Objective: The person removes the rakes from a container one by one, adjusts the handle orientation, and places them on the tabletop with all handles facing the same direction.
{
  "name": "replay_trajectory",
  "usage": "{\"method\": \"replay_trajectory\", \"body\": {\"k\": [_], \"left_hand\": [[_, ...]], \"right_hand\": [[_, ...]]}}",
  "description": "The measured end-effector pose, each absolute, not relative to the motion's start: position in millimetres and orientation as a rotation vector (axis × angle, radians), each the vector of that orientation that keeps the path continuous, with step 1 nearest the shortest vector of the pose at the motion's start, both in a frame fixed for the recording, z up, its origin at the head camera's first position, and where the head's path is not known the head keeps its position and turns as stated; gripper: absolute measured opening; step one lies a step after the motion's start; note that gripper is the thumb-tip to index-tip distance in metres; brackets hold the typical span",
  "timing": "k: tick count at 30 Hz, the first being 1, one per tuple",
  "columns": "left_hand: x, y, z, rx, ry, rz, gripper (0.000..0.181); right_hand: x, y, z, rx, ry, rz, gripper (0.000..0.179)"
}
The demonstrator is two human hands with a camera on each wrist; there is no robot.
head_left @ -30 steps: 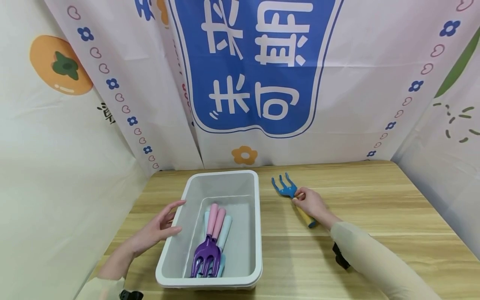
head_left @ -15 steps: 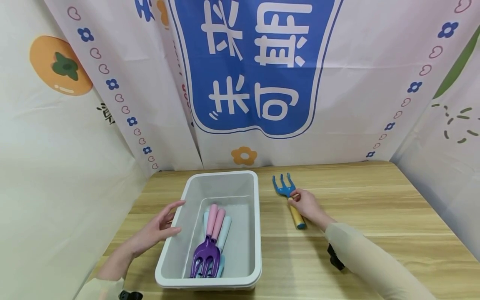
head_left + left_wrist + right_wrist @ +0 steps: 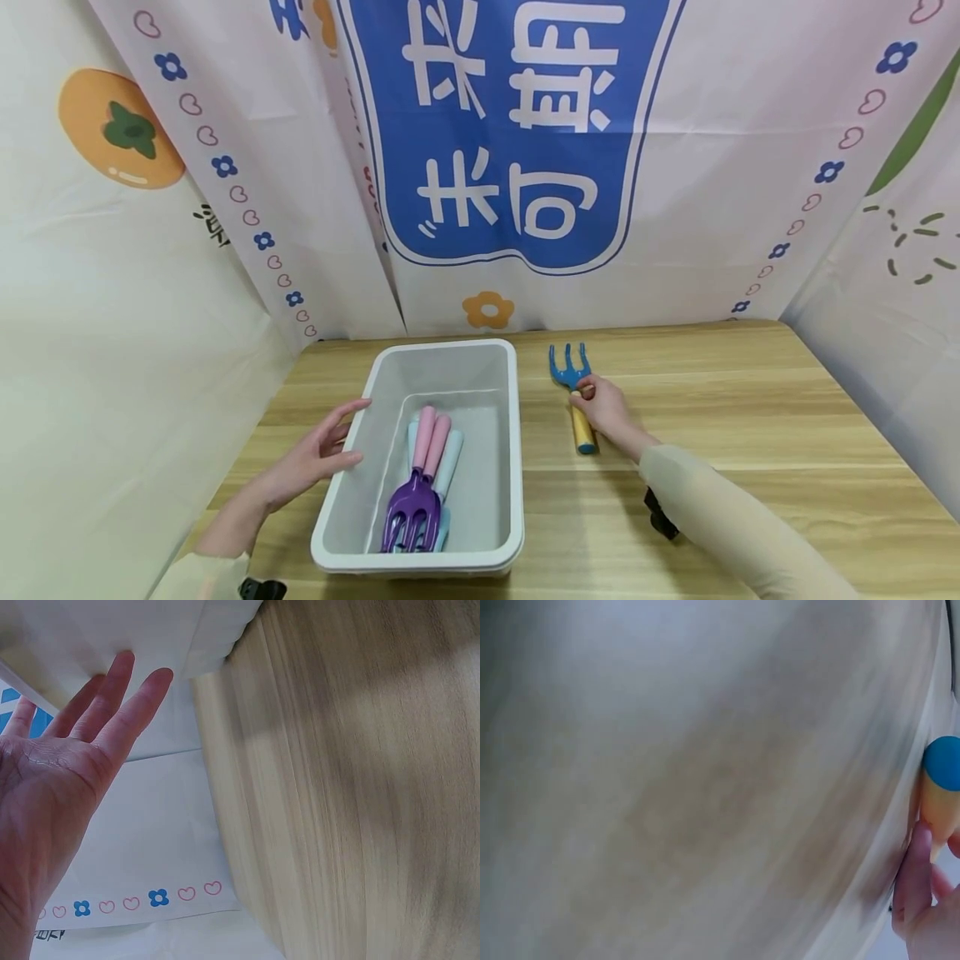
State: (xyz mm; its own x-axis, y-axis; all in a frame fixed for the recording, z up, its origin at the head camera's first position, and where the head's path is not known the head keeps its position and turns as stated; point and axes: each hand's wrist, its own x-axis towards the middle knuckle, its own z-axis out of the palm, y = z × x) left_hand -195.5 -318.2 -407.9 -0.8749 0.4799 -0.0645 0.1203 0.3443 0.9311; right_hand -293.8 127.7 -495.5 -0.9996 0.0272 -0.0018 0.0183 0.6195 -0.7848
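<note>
My right hand [image 3: 606,410] pinches a small hand fork [image 3: 572,375] near where its blue three-pronged head meets the yellow handle. The prongs point toward the back wall. In the right wrist view, the blue end cap of the fork's handle [image 3: 941,799] shows beside the fingers. My left hand [image 3: 307,462], fingers spread and relaxed, rests against the left side of a white plastic bin [image 3: 517,467]. Inside the bin lie purple garden forks [image 3: 412,504] with pink handles, on top of light blue tools [image 3: 450,462] that are partly hidden. The left wrist view shows the left palm [image 3: 52,780] against the bin wall.
Bin and fork are on a wooden table [image 3: 720,392]. A printed cloth [image 3: 705,225] hangs behind the table, and more cloth encloses the left and right sides. The bin stands left of the fork, with bare tabletop between them.
The right hand has moved a little left with the fork, and the handle end has swung left, so the fork points more straight to the back. The left hand and bin stay put.
</note>
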Motion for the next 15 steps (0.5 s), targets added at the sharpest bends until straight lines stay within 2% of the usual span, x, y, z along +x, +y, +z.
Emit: {"method": "replay_trajectory", "body": {"k": [15], "left_hand": [[-194.4, -317.3, -407.1, 0.535, 2.298, 1.536, 0.072]], "right_hand": [[-281.7, 139.2, -459.5, 0.121, -2.680, 1.540, 0.041]]}}
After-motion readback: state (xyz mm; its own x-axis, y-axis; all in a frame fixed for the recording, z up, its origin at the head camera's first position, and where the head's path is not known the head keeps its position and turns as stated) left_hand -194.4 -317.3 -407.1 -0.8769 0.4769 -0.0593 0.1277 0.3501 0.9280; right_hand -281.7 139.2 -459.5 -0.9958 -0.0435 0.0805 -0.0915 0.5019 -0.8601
